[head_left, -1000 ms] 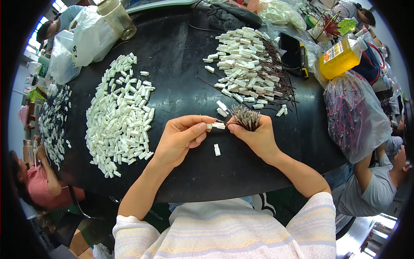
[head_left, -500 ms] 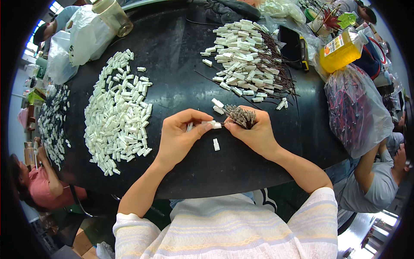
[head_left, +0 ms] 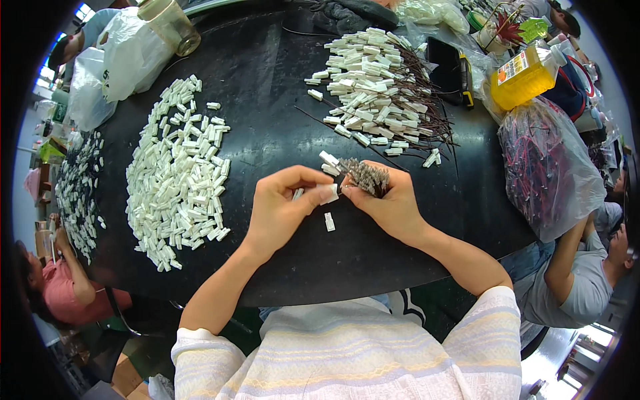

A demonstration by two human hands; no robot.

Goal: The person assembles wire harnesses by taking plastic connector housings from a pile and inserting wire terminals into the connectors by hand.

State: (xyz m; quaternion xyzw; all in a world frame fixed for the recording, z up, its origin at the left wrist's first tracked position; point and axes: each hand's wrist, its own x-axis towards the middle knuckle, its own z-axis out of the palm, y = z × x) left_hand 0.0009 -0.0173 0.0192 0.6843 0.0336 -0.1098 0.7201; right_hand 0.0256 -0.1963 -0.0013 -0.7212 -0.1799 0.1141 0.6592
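**Black round table, connector work at centre**

Black table (head_left: 280,133) carries white connector heaps at 10 and 1 o'clock. Left hand (head_left: 280,207) pinches a white connector (head_left: 329,195), long axis toward 3 o'clock. Right hand (head_left: 390,207) grips a wire bundle (head_left: 365,177).

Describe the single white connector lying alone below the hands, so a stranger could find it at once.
On the black table, look between the left hand and right hand. Just beneath them lies one small white connector, upright-oblong, apart from both big piles and touched by nothing.
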